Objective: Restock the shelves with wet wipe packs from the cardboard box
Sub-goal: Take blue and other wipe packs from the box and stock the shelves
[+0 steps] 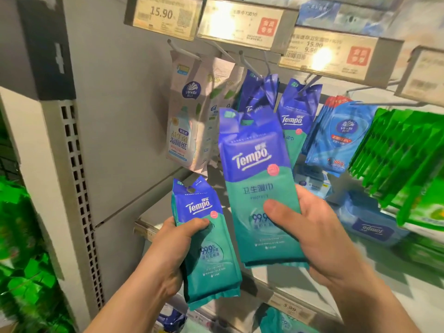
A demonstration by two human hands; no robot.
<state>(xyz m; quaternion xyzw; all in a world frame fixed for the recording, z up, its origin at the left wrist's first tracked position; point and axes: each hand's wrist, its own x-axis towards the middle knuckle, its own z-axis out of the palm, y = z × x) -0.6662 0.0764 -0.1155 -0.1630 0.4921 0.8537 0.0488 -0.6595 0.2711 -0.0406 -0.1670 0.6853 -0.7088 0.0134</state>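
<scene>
The right hand (pixel 319 227) grips a small stack of wet wipe packs (pixel 259 188) at centre frame; the thumb lies across the front of the lower half, the fingers wrap behind; the stack edges at the bottom suggest two or three packs, the exact count cannot be told. The left hand (pixel 173 251) grips a second bundle (pixel 206 241) at lower centre, thumb curled over the front; its layered bottom edge likewise suggests more than one pack.

Governing relation: the long axis of the right-hand stack runs near vertical, leaning slightly to the left of the frame; the hang hole sits at the top end, directly above the grip and just below the metal hook (pixel 249 63) at upper centre; that hook already carries a bunch of matching blue packs (pixel 259 92). The right hand is the nearer hand to the hook; the left-hand bundle sits lower and further left, well apart from any hook. Judgement: the next move calls for raising the right-hand stack and threading its hole over the hook tip.

Count of hanging groups: one group of pale packs (pixel 185 126) at centre left; two groups of matching blue packs, the second (pixel 295 116) just right of the first; one group of light blue packs (pixel 336 135); one group of green packs (pixel 403 145) at right. The cardboard box is not in view.
</scene>
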